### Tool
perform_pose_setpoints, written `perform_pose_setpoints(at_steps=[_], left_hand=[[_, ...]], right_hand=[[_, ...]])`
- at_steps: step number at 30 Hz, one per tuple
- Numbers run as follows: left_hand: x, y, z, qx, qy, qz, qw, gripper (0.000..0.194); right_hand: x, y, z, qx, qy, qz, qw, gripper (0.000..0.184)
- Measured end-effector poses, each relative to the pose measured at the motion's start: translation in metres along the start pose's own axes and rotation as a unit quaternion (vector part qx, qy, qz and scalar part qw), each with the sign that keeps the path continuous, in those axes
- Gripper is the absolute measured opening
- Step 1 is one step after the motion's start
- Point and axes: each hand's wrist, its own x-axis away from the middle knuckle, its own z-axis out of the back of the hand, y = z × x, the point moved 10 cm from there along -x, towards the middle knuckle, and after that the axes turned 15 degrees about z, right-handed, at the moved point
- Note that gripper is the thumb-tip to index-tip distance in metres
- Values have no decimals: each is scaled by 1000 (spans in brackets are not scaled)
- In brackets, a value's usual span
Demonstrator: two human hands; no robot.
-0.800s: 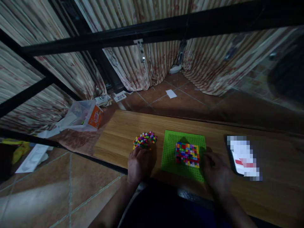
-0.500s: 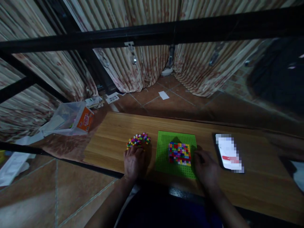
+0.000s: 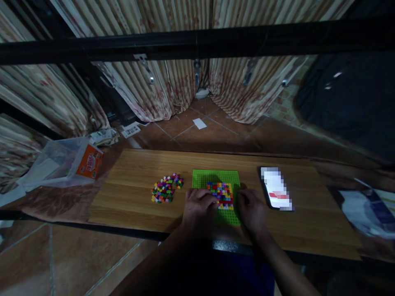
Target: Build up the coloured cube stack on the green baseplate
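A green studded baseplate (image 3: pixel 199 177) lies on the wooden table, bearing a rectangular patch of small multicoloured bricks (image 3: pixel 222 192). My left hand (image 3: pixel 200 205) reaches over the plate's left side, thumb and fingers pinched at the left edge of the patch. Anything between those fingertips is too small to make out. At the plate's right edge rests my right hand (image 3: pixel 251 209), its fingers curled together; their inside is hidden. Left of the plate is a loose pile of tiny coloured bricks (image 3: pixel 163 190), apart from both hands.
A phone (image 3: pixel 276 189) with a lit, blurred screen lies right of the plate. Beyond the table's left end, a clear plastic box (image 3: pixel 66 160) with an orange label stands near papers. A dark horizontal bar (image 3: pixel 173 43) and striped curtains (image 3: pixel 173 90) are in front.
My left hand has gone from the brick pile rightward to the patch on the baseplate. My right hand stays by the plate's right edge. The whole view has shifted, moving the table leftward.
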Motion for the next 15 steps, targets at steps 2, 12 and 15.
perform_pose_setpoints(at_steps=[2,12,15], left_hand=[[-5,4,-10,0,-21,4,1000,8],[-20,5,-23,-51,-43,19,998,14],[-21,7,-22,-62,-32,6,998,13]], right_hand=[[0,0,0,1,-1,-1,1000,29],[-1,0,0,-11,0,-12,1000,25],[-1,0,0,-13,-2,-16,1000,25]])
